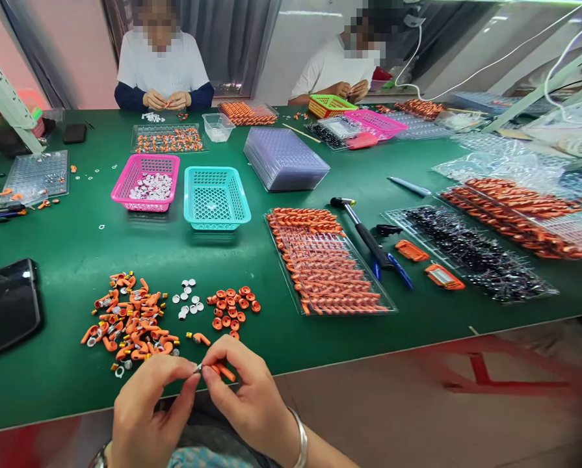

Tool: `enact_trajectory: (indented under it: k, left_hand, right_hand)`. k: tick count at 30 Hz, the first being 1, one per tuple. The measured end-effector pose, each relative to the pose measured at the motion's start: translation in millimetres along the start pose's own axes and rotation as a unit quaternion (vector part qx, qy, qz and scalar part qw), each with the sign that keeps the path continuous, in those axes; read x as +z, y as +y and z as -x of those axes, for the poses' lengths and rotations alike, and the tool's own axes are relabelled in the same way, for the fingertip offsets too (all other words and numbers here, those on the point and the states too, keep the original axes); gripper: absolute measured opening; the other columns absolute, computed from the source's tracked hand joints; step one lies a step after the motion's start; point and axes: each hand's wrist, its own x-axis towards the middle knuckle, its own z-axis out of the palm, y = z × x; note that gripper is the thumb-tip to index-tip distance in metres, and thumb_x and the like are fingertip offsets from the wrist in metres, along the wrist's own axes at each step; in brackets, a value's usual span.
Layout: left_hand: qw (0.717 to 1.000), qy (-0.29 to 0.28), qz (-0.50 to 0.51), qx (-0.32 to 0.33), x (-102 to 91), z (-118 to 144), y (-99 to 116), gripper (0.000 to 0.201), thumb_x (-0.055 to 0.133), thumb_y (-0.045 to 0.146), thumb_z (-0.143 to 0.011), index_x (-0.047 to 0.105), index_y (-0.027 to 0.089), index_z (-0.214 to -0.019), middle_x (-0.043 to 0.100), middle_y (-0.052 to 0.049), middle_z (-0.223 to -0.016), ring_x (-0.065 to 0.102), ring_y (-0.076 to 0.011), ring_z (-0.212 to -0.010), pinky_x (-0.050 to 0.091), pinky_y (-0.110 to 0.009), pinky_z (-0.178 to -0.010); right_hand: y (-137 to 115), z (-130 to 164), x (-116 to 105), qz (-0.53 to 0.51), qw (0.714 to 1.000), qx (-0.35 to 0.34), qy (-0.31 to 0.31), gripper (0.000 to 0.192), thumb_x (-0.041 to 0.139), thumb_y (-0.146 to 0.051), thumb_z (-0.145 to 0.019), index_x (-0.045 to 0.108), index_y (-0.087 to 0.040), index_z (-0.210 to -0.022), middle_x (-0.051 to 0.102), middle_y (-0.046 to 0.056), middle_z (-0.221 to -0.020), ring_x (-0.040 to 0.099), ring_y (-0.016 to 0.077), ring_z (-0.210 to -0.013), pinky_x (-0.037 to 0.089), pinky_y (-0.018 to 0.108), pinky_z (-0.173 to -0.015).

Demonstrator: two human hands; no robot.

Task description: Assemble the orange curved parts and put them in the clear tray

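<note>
At the table's near edge, my left hand and my right hand meet fingertip to fingertip. Both pinch a tiny dark and silvery part, mostly covered by the fingers. Orange stem pieces show at my right fingers; whether they are held or lie on the table I cannot tell. Just beyond are a heap of orange earbud shells with stems, a single earbud shell, small round white-grey discs and a cluster of orange caps.
A phone lies left. Pink and turquoise baskets stand beyond the heap. Right are a tray of orange shells, a hammer and a tray of black parts. Stacked clear trays sit mid-table; two people work opposite.
</note>
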Motion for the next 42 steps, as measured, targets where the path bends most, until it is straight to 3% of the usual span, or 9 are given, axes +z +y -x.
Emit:
enact_trajectory:
  k: [3, 7, 10, 23, 28, 31, 34, 42]
  left_hand:
    - [1.0, -0.007, 0.004, -0.029, 0.0, -0.1, -1.1, 0.017, 0.065, 0.011, -0.084, 0.063, 0.022, -0.096, 0.072, 0.002, -0.085, 0.069, -0.0127, -0.076, 0.054, -0.02, -0.076]
    - [0.997, -0.044, 0.008, -0.061, 0.5, -2.5, -1.9, 0.014, 0.065, 0.013, -0.083, 0.065, 0.024, -0.091, 0.072, 0.001, -0.083, 0.069, -0.0154, -0.075, 0.054, -0.023, -0.072]
    - [0.997, -0.038, 0.012, -0.063, 1.4, -4.6, -0.6, 0.014, 0.063, 0.012, -0.084, 0.066, 0.024, -0.09, 0.072, 0.0, -0.082, 0.068, -0.0168, -0.074, 0.054, -0.026, -0.071]
    - [0.998, -0.026, -0.042, -0.045, 2.2, -4.7, 1.4, 0.014, 0.059, 0.009, -0.083, 0.061, 0.022, -0.082, 0.065, 0.001, -0.076, 0.061, -0.0148, -0.07, 0.049, -0.026, -0.069]
    - [0.998, -0.038, -0.034, -0.038, 0.5, -7.3, 2.2, 0.015, 0.058, 0.008, -0.082, 0.061, 0.022, -0.08, 0.065, 0.001, -0.075, 0.061, -0.0149, -0.069, 0.049, -0.026, -0.068]
    - [0.997, -0.052, -0.014, -0.06, -0.6, -8.8, 2.9, 0.014, 0.057, 0.009, -0.083, 0.061, 0.023, -0.08, 0.066, 0.001, -0.075, 0.062, -0.0152, -0.069, 0.05, -0.026, -0.068]
    - [0.994, -0.065, 0.003, -0.083, -0.9, -9.8, 3.7, 0.014, 0.056, 0.01, -0.082, 0.06, 0.022, -0.076, 0.065, 0.001, -0.071, 0.06, -0.0152, -0.066, 0.049, -0.025, -0.063]
    - [0.992, -0.071, 0.02, -0.1, -1.6, -12.3, 5.7, 0.013, 0.055, 0.012, -0.081, 0.059, 0.022, -0.073, 0.063, 0.002, -0.068, 0.059, -0.0142, -0.063, 0.047, -0.024, -0.06]
  right_hand:
    - [-1.2, -0.7, -0.8, -0.092, 0.992, 0.085, -0.025, 0.012, 0.053, -0.024, -0.086, 0.056, -0.019, -0.076, 0.051, -0.001, -0.07, 0.047, 0.013, -0.062, 0.037, 0.024, -0.057]
    - [-2.5, -2.3, 0.8, -0.229, 0.954, 0.187, -0.045, 0.022, 0.058, -0.038, -0.084, 0.052, -0.019, -0.074, 0.045, -0.003, -0.069, 0.039, 0.0116, -0.059, 0.033, 0.024, -0.055]
    - [-1.9, -3.3, 3.0, -0.284, 0.93, 0.228, -0.052, 0.032, 0.063, -0.048, -0.081, 0.051, -0.02, -0.073, 0.042, -0.004, -0.067, 0.035, 0.011, -0.058, 0.029, 0.023, -0.054]
    - [9.6, 5.6, 21.1, -0.401, 0.87, 0.286, -0.006, 0.038, 0.075, -0.049, -0.073, 0.053, -0.018, -0.072, 0.046, -0.006, -0.064, 0.032, 0.0084, -0.054, 0.025, 0.022, -0.054]
    - [0.1, -0.4, 17.4, -0.489, 0.793, 0.363, -0.007, 0.037, 0.083, -0.04, -0.063, 0.054, -0.017, -0.066, 0.046, -0.007, -0.054, 0.034, 0.0066, -0.049, 0.025, 0.02, -0.051]
    - [-1.5, -4.1, 14.5, -0.542, 0.741, 0.395, -0.037, 0.029, 0.082, -0.03, -0.061, 0.057, -0.015, -0.063, 0.049, -0.006, -0.052, 0.037, 0.0064, -0.049, 0.027, 0.019, -0.05]
    - [1.0, -5.4, 12.4, -0.573, 0.708, 0.406, -0.069, 0.023, 0.08, -0.024, -0.06, 0.06, -0.014, -0.061, 0.05, -0.005, -0.051, 0.036, 0.0057, -0.048, 0.028, 0.018, -0.049]
    - [2.6, -4.1, 10.3, -0.59, 0.688, 0.415, -0.081, 0.024, 0.081, -0.023, -0.06, 0.059, -0.012, -0.061, 0.048, -0.005, -0.051, 0.035, 0.0045, -0.046, 0.026, 0.017, -0.048]
